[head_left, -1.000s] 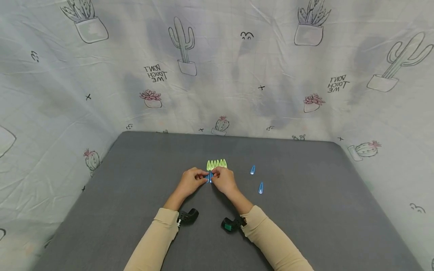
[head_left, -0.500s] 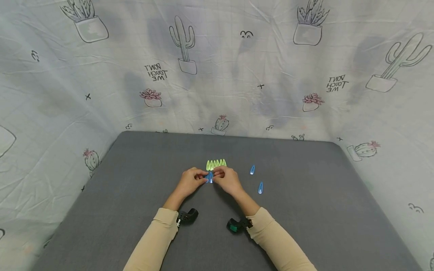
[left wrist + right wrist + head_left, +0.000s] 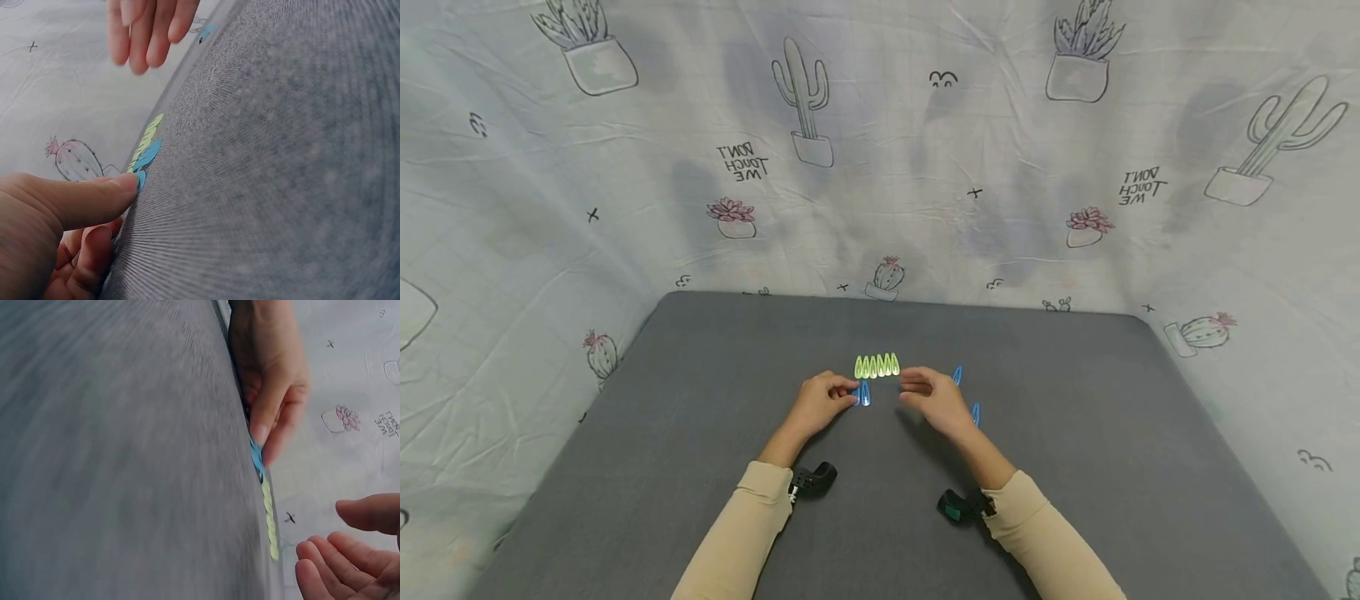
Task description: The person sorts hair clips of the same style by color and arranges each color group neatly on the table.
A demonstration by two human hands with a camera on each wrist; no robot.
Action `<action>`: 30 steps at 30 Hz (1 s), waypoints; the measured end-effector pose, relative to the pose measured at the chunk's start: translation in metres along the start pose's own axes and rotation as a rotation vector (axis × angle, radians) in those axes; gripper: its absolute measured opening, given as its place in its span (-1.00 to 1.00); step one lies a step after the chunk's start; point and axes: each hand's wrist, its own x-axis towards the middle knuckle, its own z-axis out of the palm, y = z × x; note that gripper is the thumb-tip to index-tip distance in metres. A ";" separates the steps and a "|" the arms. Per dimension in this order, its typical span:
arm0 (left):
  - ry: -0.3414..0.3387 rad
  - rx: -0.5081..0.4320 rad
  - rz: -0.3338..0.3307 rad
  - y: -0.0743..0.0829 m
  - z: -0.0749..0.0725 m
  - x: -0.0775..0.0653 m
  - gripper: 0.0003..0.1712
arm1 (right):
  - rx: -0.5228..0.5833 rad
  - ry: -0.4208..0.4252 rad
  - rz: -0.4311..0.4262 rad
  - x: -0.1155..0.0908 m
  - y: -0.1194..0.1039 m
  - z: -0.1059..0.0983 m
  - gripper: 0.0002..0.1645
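In the head view my left hand pinches a blue snap hair clip lying on the grey table, mostly covered by the fingertips. Just right of it lies a second blue hair clip, upright in line and untouched. Behind both runs a neat row of several yellow-green hair clips. My right hand hovers to the right of the row, fingers extended, thumb apart, holding nothing. In the right wrist view its spread fingers show bare.
Two loose blue hair clips, a far one and a nearer one, lie by the right hand, partly hidden behind it. The grey table ends at a hanging cloth printed with cacti.
My right hand has let go of the second blue hair clip and moved right, its fingers spreading. My left hand has stayed where it was.
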 end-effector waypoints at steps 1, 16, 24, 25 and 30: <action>-0.001 0.001 0.000 0.000 0.000 0.000 -0.76 | 0.007 -0.008 0.004 -0.002 0.000 -0.004 -0.52; -0.008 -0.013 0.001 -0.001 0.000 0.000 -0.77 | 0.006 -0.010 -0.035 -0.032 0.014 -0.052 -0.45; -0.008 -0.011 0.001 -0.002 0.000 0.000 -0.77 | 0.019 0.058 0.007 -0.046 0.024 -0.069 -0.46; -0.008 -0.012 0.000 -0.002 0.000 0.000 -0.77 | 0.017 0.070 0.011 -0.047 0.025 -0.071 -0.46; -0.008 -0.013 -0.009 0.000 -0.001 0.001 -0.77 | -0.008 0.133 0.016 -0.052 0.031 -0.076 -0.50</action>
